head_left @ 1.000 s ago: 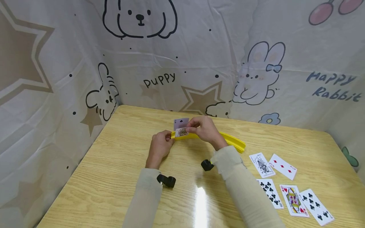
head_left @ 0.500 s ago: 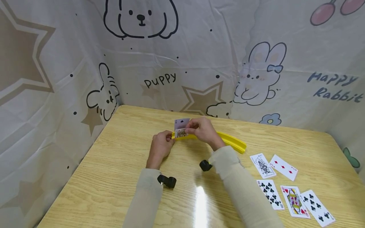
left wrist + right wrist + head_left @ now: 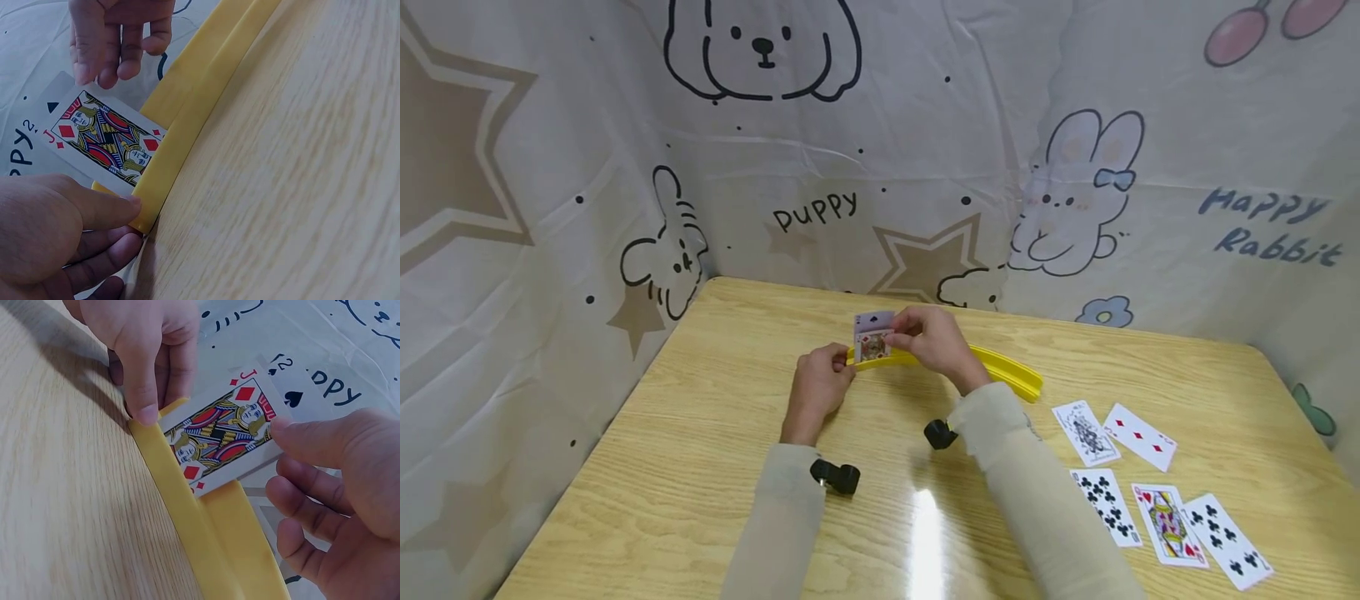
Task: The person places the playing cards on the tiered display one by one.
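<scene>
The left hand [image 3: 822, 385] pinches the near-left end of the yellow card holder [image 3: 1015, 377] between thumb and fingers. At that same end of the holder, the right hand [image 3: 936, 342] grips the upper corner of a card marked "J" with red diamonds [image 3: 219, 434]; the thumb lies on its face, while the index finger seems to be behind it, mostly hidden. The card's lower edge sits behind the holder's front wall. Just behind it stands a card reading "2" with a black spade [image 3: 292, 399].

To the right of the holder, on the desk [image 3: 700, 467], lie a joker-like card [image 3: 1086, 433], its lettering too small to read, a "3" of diamonds [image 3: 1141, 437], a "Q" of hearts [image 3: 1170, 525] and two clubs cards [image 3: 1228, 542]. Beyond the holder, the printed backdrop [image 3: 827, 133] reads "PUPPY" and "Happy Rabbit".
</scene>
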A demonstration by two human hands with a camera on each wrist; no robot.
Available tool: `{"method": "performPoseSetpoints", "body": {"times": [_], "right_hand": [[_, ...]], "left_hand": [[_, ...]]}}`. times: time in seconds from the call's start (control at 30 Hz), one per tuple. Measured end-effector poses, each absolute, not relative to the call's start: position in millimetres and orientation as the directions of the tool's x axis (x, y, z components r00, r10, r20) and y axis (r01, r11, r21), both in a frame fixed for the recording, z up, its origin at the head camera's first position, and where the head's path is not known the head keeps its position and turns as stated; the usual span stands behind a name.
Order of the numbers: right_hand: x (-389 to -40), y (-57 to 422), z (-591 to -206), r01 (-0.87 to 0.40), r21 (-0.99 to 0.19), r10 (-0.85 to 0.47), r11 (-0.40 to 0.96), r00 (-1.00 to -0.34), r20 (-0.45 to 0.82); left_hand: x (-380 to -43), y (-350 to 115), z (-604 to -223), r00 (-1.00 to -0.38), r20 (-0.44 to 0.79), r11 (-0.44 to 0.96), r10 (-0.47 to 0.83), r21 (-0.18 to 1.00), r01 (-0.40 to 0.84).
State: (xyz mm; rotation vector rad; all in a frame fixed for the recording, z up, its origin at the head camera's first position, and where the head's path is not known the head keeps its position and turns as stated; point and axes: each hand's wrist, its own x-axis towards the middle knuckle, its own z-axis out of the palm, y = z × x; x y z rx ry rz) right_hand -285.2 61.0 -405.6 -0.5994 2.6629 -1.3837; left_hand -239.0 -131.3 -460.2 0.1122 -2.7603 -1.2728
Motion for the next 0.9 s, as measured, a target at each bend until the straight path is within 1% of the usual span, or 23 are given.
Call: {"method": "performPoseSetpoints", "body": {"times": [0.23,0.5,0.73,0.9], "right_hand": [[-280,73,-402,-0.295,-0.797,-0.358,0.528,-0.928,0.106],[-272,88,-398,-0.302,-0.779,-0.368,0.549,-0.924,0.099],[-260,103,-394,-0.288,-0.770,-0.366,0.569,-0.928,0.077],[-253,115,-397,-0.287,-0.771,-0.356,0.568,-0.931,0.084]], "left_hand": [[-239,-131,-460,-0.992,0.054,0.652,-0.112,0.757,-0.032],[-239,-131,-461,-0.993,0.048,0.653,-0.112,0.756,-0.037],[-240,-130,-461,-0.993,0.036,0.647,-0.111,0.761,-0.045],[-240,-130,-461,-0.993,0.030,0.651,-0.111,0.757,-0.049]]}}
